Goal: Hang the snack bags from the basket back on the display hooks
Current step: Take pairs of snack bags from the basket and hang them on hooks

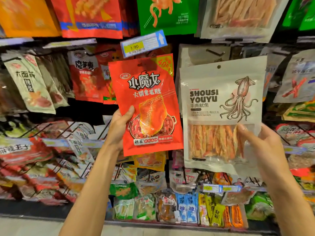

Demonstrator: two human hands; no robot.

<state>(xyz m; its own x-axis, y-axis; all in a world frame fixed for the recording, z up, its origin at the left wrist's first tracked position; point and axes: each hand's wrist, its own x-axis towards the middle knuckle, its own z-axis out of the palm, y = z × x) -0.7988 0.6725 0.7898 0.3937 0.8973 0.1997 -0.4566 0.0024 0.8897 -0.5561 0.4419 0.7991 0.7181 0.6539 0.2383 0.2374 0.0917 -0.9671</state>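
My left hand (119,123) grips a red snack bag (144,99) by its lower left edge, thumb on the front, and holds it upright in front of the rack. My right hand (260,150) holds a white squid snack bag (219,106) marked SHOUSI YOUYU by its lower right corner, thumb on the clear window. The two bags are side by side and almost touch. The white bag's hang hole (219,66) is at its top, with no hook through it. The basket is out of view.
Black display hooks (216,52) stick out of the rack behind the bags, loaded with hanging snack packs. A tilted price tag (144,43) reading 3.90 sits just above the red bag. Lower rows hold wire racks and small packets (187,208). Floor shows at the bottom.
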